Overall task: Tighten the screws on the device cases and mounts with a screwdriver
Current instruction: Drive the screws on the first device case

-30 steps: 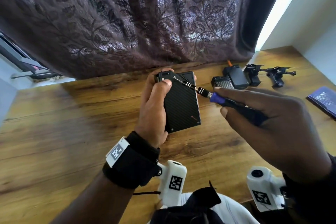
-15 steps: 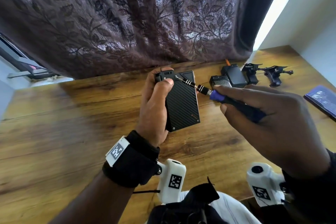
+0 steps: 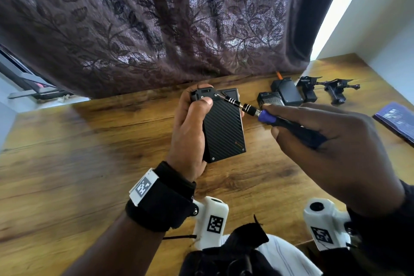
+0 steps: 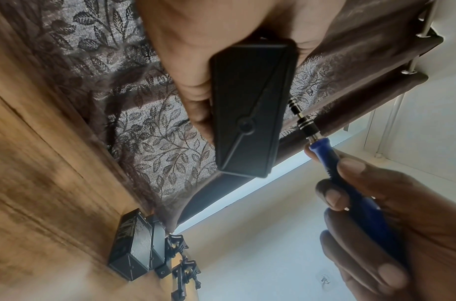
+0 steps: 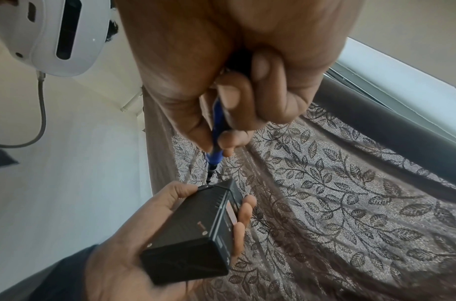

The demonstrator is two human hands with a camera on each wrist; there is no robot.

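Note:
My left hand grips a black carbon-patterned device case above the wooden table, thumb across its top left corner. My right hand grips a blue-handled screwdriver; its thin tip sits on a screw at the case's upper edge. The left wrist view shows the case's narrow end held by my left hand, with the screwdriver in my right hand beside it. In the right wrist view the screwdriver points down from my right hand onto the case, which my left hand cups.
Two more black cases and black mounts lie at the table's back right, under a brown leaf-patterned curtain. A dark blue flat object lies at the right edge. White wrist camera housings hang near my body.
The hands, case and screwdriver keep almost the same pose. The view has shifted slightly and the screwdriver tip stays at the case's upper edge.

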